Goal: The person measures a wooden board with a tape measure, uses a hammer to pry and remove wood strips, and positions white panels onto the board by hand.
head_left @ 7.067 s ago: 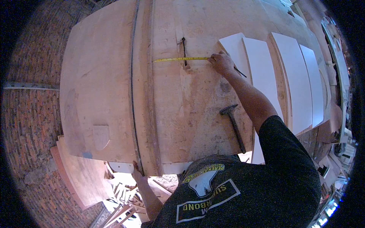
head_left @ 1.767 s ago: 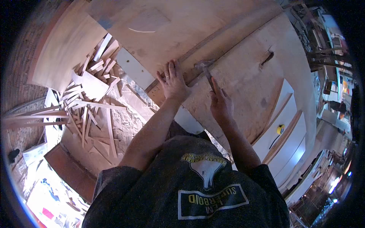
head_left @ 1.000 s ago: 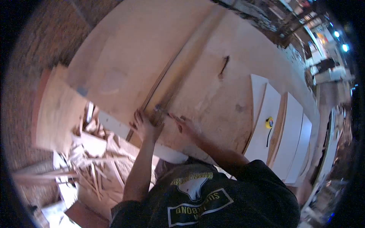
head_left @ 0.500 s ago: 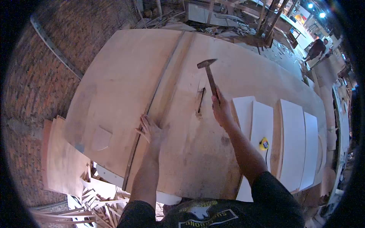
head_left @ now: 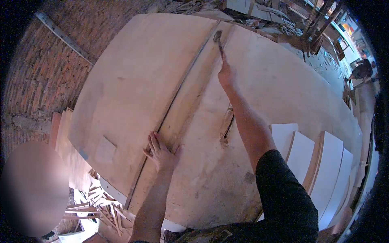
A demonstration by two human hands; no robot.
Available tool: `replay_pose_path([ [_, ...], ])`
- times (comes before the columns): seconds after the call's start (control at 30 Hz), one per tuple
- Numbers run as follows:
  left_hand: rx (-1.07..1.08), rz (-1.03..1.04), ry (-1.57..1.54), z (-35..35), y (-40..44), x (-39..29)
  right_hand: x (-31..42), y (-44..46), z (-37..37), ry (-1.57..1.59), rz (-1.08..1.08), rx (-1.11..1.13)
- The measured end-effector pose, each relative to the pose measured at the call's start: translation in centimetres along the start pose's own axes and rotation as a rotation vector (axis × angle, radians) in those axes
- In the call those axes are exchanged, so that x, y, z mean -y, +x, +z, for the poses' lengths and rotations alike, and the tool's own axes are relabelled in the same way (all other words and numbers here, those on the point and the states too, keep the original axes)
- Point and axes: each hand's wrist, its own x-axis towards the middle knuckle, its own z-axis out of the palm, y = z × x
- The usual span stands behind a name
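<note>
While resting the open left hand [head_left: 162, 156] on the near part of the strip [head_left: 188, 91], grips the hammer [head_left: 218, 37] by its handle with the right hand [head_left: 227, 75], head at the strip's far end.

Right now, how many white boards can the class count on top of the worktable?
4, in a row on the right: one board nearest the right forearm, a second, a third, and a fourth outermost. The sleeve may hide others.
</note>
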Motion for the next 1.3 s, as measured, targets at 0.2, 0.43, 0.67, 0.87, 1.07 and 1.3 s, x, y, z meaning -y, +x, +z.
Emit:
replay_pose_path([
  [0.2,0.020,-0.003,0.004,-0.4,0.0,-0.2,-2.8,2.0,3.2,-0.067,-0.056,-0.047],
  [0.43,0.039,-0.008,0.030,-0.6,0.1,-0.1,-3.1,0.8,3.5,-0.155,-0.084,0.093],
  [0.67,0.100,0.015,0.037,-0.4,0.4,-0.1,0.7,-0.3,2.3,-0.038,0.021,0.049],
  [0.87,0.114,0.048,0.026,0.3,0.2,0.5,3.5,0.5,5.8,0.396,0.159,0.324],
  [1.07,-0.015,0.053,-0.082,-1.2,-0.6,1.2,14.1,-4.5,3.8,0.698,0.063,0.731],
  [1.3,-0.011,0.122,-0.787,5.8,0.7,2.6,16.5,-32.8,-13.5,0.293,-0.151,0.246],
])
